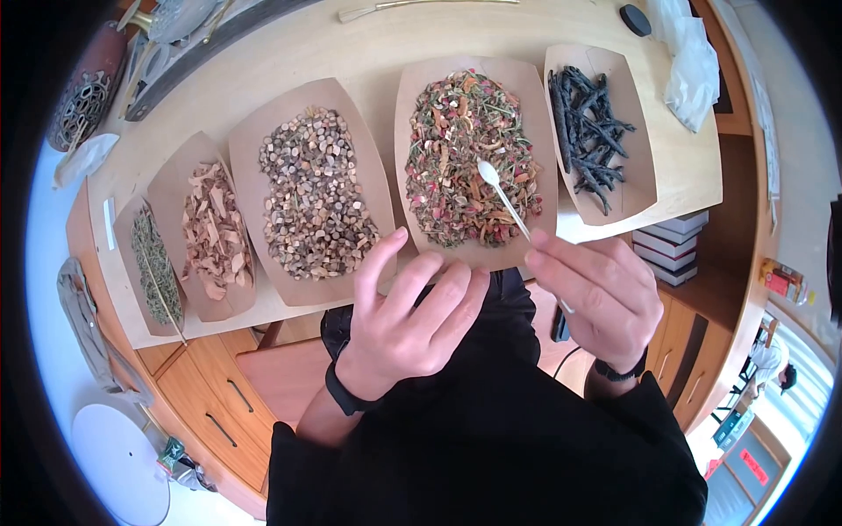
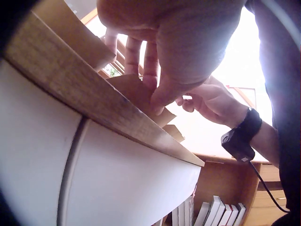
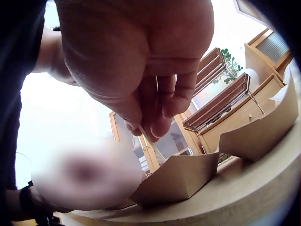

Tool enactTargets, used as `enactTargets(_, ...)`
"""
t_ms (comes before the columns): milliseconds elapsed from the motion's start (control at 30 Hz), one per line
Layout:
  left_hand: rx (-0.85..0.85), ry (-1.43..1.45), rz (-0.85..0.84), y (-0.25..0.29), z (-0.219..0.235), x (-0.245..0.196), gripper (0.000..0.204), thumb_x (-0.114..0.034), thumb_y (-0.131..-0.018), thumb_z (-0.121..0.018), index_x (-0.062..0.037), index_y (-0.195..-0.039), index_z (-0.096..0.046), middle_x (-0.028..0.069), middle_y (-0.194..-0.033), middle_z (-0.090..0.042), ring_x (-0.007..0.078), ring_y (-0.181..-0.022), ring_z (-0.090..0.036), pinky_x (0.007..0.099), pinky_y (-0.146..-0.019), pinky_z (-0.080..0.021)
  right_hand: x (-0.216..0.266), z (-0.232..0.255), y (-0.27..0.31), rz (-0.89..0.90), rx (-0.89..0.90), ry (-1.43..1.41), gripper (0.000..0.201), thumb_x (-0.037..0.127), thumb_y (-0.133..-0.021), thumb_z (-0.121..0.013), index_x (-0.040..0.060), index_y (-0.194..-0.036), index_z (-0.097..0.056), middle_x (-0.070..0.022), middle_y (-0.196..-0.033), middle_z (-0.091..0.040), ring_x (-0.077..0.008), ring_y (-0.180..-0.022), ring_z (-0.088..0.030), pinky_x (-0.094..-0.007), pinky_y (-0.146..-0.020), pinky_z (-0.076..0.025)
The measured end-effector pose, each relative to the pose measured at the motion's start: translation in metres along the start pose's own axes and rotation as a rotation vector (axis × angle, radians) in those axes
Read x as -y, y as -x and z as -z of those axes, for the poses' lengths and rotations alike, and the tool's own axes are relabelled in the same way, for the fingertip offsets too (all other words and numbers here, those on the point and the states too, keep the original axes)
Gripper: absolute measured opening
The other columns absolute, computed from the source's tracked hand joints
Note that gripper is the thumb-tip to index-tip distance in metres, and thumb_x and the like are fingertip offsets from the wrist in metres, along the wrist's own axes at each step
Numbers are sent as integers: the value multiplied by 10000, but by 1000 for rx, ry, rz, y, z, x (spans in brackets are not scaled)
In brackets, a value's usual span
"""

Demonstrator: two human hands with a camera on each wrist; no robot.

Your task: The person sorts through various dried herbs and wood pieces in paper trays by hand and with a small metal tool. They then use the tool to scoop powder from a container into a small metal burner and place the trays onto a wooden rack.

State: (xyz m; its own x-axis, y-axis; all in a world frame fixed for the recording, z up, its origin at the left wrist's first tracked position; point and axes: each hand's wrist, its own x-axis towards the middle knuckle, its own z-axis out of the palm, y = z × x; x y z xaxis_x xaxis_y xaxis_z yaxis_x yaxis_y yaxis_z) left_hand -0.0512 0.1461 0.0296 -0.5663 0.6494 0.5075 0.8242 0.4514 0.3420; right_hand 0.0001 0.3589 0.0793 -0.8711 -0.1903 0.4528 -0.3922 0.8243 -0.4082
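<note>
In the head view the right hand (image 1: 601, 298) pinches a thin stick with a white spoon-like tip (image 1: 489, 174), which lies over the tray of mixed red, green and orange dried pieces (image 1: 438, 140). The left hand (image 1: 412, 320), fingers spread and slightly bent, holds nothing and is near the front edges of that tray and the tray of small round brown pieces (image 1: 316, 188). The left wrist view shows the left hand (image 2: 174, 42) beside the paper trays at the table edge. In the right wrist view the right hand (image 3: 141, 61) has the stick between thumb and fingers.
Further left stand a tray of pale brown chips (image 1: 215, 232) and a narrow tray of green dried leaves (image 1: 155, 263). At the right is a tray of dark sticks (image 1: 596, 131), with plastic bags (image 1: 693, 74) beyond. A brush (image 1: 355, 14) lies at the back. Books (image 1: 671, 245) sit below.
</note>
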Motion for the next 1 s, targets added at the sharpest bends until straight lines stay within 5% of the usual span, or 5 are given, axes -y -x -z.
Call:
enactTargets(533,6,21,-9,-3,-2,2,270,-107,-658,-727,-118,-919,-800,-19,-909,-670,178,-918,-607,509,-1038,-435,11,21,21,45,190,36,367,95,-712,-724,37,-1072,-764,-93,-1083,-748,-133,-695,-621,-234,-573,-498)
enactTargets(600,-17,-5,-18,-3,-2,2,135,-125,-734,-716,-94,-859,-757,-9,-883,-623,164,-882,-618,500,-1016,-470,6,11,19,76,139,75,387,101,-708,-716,39,-1087,-763,-94,-1078,-748,-134,-695,-624,-235,-576,-500)
enactTargets(1000,-21,-12,-14,-1,-1,3,137,-121,-756,-723,-108,-887,-760,-14,-897,-622,156,-881,-605,503,-1031,-463,-25,-25,-12,5,-32,57,445,7,-657,-718,18,-1100,-754,-113,-1107,-741,-175,-710,-639,-273,-597,-521)
